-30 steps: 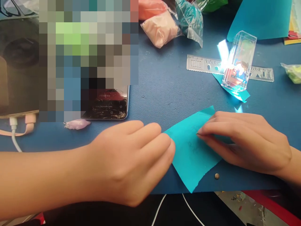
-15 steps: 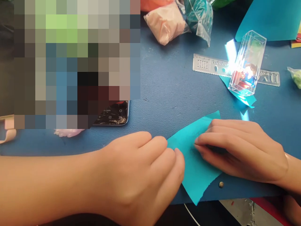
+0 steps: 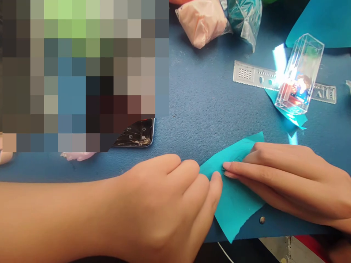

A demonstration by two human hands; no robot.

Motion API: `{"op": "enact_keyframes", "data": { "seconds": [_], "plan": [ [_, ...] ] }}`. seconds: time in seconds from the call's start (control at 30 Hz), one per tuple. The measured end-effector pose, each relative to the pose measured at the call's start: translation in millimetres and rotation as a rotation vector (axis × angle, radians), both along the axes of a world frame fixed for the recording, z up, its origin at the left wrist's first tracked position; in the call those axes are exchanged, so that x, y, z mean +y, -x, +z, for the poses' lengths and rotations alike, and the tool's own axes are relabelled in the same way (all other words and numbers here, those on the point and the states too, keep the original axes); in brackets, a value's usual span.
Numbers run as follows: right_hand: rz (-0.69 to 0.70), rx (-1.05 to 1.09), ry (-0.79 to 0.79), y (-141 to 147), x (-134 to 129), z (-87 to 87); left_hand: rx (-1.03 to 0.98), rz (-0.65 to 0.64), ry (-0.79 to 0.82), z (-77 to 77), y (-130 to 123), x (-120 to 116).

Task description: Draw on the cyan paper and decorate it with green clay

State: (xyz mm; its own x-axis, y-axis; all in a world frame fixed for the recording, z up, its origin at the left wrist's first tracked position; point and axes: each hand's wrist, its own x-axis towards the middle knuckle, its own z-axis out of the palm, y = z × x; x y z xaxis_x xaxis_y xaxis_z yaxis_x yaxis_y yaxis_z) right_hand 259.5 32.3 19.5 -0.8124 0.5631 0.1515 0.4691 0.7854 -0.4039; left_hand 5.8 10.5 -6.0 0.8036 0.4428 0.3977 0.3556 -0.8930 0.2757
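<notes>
A sheet of teal paper lies at the table's near edge, with a ragged lower right side. My left hand is closed over its left edge, fingers curled under and thumb resting near the paper's middle; what lies beneath the palm is hidden. From the right, my right hand reaches across the sheet, its thumb and index finger pinched together just above the surface, close to my left thumb. Anything small between those fingertips is too hidden to make out.
Beyond the paper, a clear plastic box lies across a transparent ruler, near teal scraps and bright glare. Bags of pale peach material and teal material lie at the back. A cracked phone sits left; a teal sheet stands back right.
My right fingertips have moved slightly left over the paper, closer to my left thumb, and the hand has flattened. The whole view has shifted a little; my left hand keeps its grip.
</notes>
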Motion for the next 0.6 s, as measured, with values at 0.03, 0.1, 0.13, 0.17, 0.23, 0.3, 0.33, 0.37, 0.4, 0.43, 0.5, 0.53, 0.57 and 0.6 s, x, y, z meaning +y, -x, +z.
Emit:
{"op": "enact_keyframes", "data": {
  "seconds": [0.03, 0.1, 0.13, 0.17, 0.23, 0.3, 0.33, 0.37, 0.4, 0.43, 0.5, 0.53, 0.57, 0.6],
  "plan": [
    [0.003, -0.005, 0.010, -0.2, -0.2, 0.4, -0.002, 0.004, 0.008, -0.1, -0.1, -0.5],
    [-0.013, -0.029, 0.029, -1.0, -0.8, 1.2, -0.003, 0.016, 0.012, -0.3, -0.5, -1.2],
    [-0.023, -0.034, 0.030, -1.5, -1.1, 1.6, -0.002, 0.019, 0.011, -0.3, -0.8, -1.5],
    [-0.029, -0.033, 0.024, -1.9, -1.4, 1.8, 0.001, 0.018, 0.009, -0.3, -1.1, -1.6],
    [-0.034, -0.033, 0.011, -2.3, -1.4, 2.2, 0.010, 0.018, 0.008, -0.2, -1.9, -1.4],
    [-0.027, -0.047, 0.006, -1.6, -0.9, 2.4, 0.025, 0.022, 0.014, 0.0, -2.4, -0.8],
    [-0.021, -0.061, 0.010, -0.7, -0.5, 2.5, 0.035, 0.023, 0.018, 0.0, -2.5, -0.4],
    [-0.027, -0.070, 0.008, 0.5, -0.2, 2.8, 0.046, 0.024, 0.020, 0.0, -2.3, 0.0],
    [-0.039, -0.072, -0.003, 1.8, 0.1, 3.3, 0.057, 0.023, 0.018, 0.0, -2.0, 0.4],
    [-0.049, -0.067, -0.013, 3.2, 0.2, 4.0, 0.064, 0.017, 0.013, -0.1, -1.6, 0.9],
    [-0.084, -0.059, -0.033, 5.3, -0.1, 5.6, 0.066, 0.002, -0.005, -0.3, -0.5, 2.0],
    [-0.098, -0.058, -0.042, 5.9, -0.4, 6.2, 0.064, -0.004, -0.014, -0.3, 0.1, 2.5],
    [-0.105, -0.054, -0.052, 6.0, -0.5, 6.6, 0.063, -0.009, -0.018, -0.4, 0.6, 3.0],
    [-0.107, -0.057, -0.059, 5.7, -0.5, 6.5, 0.064, -0.012, -0.020, -0.3, 1.1, 3.5]
  ]
}}
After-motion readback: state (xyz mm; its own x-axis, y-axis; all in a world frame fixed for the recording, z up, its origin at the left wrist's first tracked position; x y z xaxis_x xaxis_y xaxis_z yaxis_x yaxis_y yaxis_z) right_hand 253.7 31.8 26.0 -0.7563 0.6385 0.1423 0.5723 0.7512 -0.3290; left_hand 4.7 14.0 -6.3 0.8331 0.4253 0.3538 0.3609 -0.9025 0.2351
